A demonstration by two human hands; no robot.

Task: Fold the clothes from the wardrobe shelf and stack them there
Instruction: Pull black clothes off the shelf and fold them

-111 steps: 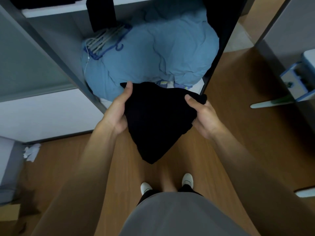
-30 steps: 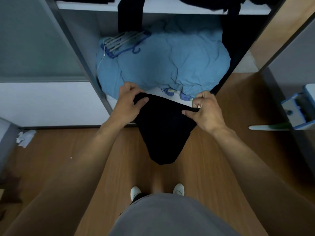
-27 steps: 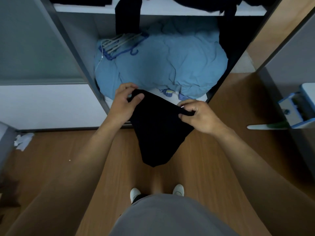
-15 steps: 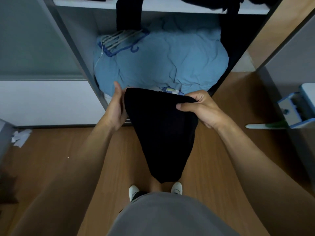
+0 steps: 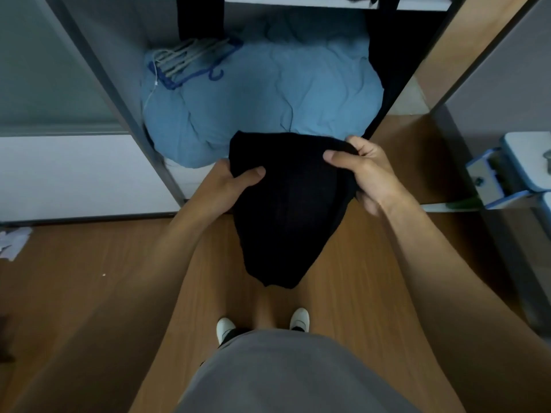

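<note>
As a person stands before an open wardrobe, both hands close on a black garment [image 5: 286, 210] held in the air between them. The left hand [image 5: 226, 189] grips the cloth's left edge, thumb laid across the front and fingers hidden behind the fabric. The right hand [image 5: 366, 171] clasps the upper right corner, thumb pressed on the front, fingers curled round the top fold.

Between the two grips the top edge runs in a smooth, rounded fold. Below them the garment tapers to a blunt point hanging above the wooden floor [image 5: 89, 278]. The fabric is matt and dark with faint vertical ribbing, and it looks doubled over, though how many layers cannot be told.

Just beyond the knuckles, a pale-blue bundle [image 5: 262, 93] of soft, creased cloth fills the wardrobe compartment and bulges over its front edge. On the bundle's far left side, well past the left hand, lies a clutch of thin plastic hangers [image 5: 190, 61], white and blue, with curled hooks. Above those, another dark garment [image 5: 199, 16] hangs from the white shelf [image 5: 298, 2].

Directly beneath the held cloth, two white shoes [image 5: 225, 326] point at the wardrobe, and a grey top [image 5: 283, 377] fills the foreground. Far out to the left of the left hand, crumpled white paper [image 5: 12, 242] lies on the floor by a white panel [image 5: 74, 174].
</note>
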